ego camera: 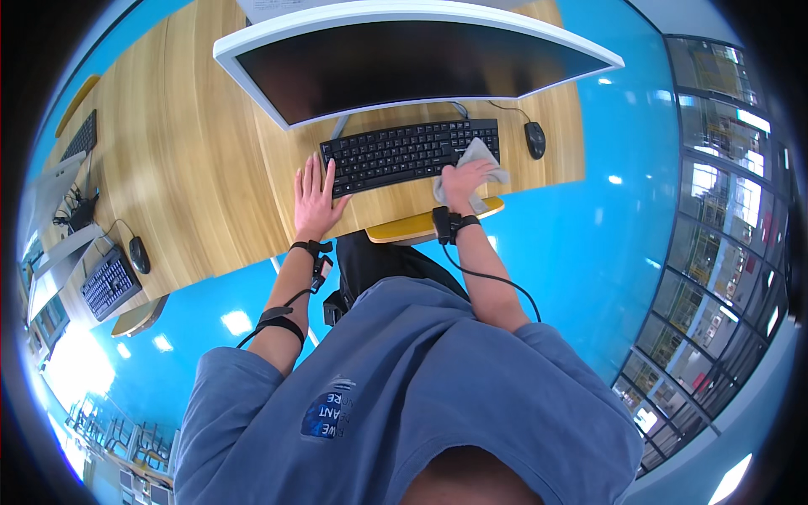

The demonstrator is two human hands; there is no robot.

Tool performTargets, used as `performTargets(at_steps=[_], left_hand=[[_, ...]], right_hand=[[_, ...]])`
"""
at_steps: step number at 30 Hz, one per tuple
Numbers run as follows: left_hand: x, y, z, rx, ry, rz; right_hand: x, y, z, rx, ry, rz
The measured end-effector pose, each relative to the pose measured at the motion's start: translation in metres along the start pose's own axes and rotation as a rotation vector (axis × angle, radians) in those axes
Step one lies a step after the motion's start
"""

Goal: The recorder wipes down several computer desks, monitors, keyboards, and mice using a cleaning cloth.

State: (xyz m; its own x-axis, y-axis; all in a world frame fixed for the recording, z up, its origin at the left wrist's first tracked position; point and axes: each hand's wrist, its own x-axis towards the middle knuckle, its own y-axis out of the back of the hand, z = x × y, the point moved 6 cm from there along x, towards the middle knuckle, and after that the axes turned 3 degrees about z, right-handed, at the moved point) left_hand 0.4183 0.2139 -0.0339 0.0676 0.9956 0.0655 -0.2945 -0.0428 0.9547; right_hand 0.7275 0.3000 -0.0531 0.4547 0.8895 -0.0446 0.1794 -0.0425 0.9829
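A black keyboard (404,154) lies on the wooden desk below a monitor. My left hand (317,205) rests palm down at its left end, fingers apart, with the index fingertip at the keyboard's edge. Over the keyboard's lower right part, my right hand (466,181) holds a grey cloth (478,151), which covers some of the keys near the number pad. Part of the cloth hangs down past the desk's front edge under my wrist. A black wired mouse (535,140) sits to the right of the keyboard.
The white-framed monitor (416,66) stands behind the keyboard, its screen dark. A yellow wooden seat (410,228) juts out under the desk's front edge. Farther left on the desk (208,164) are another keyboard (110,283), a mouse (139,254) and more monitors. Cables run from both my wrist straps.
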Motion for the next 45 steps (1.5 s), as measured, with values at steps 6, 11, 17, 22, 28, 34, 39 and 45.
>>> performTargets(at_steps=[6,11,17,22,28,34,39,45], left_hand=[[0.005,-0.001,0.006,0.004,-0.036,0.016],[0.001,-0.003,0.003,0.000,-0.049,0.016],[0.019,0.011,-0.009,-0.221,-0.036,-0.198],[0.033,0.059,-0.078,-0.321,0.300,-0.008],[0.080,0.122,-0.077,-0.445,0.259,0.175],[0.112,0.144,-0.058,-0.561,0.163,0.231],[0.114,0.136,-0.075,-0.450,0.128,0.306],[0.118,0.136,-0.081,-0.425,0.146,0.215]], right_hand=[[-0.036,0.024,-0.009,0.050,0.036,0.075],[-0.035,0.034,0.014,0.342,-0.109,-0.075],[0.003,0.034,0.052,0.847,-0.469,0.055],[0.052,0.121,-0.014,1.294,-0.281,0.401],[0.095,0.207,-0.085,1.416,-0.035,0.618],[-0.013,0.202,-0.217,1.366,0.302,0.516],[-0.096,0.178,-0.292,1.206,0.785,0.341],[-0.060,0.176,-0.255,1.014,0.850,0.481]])
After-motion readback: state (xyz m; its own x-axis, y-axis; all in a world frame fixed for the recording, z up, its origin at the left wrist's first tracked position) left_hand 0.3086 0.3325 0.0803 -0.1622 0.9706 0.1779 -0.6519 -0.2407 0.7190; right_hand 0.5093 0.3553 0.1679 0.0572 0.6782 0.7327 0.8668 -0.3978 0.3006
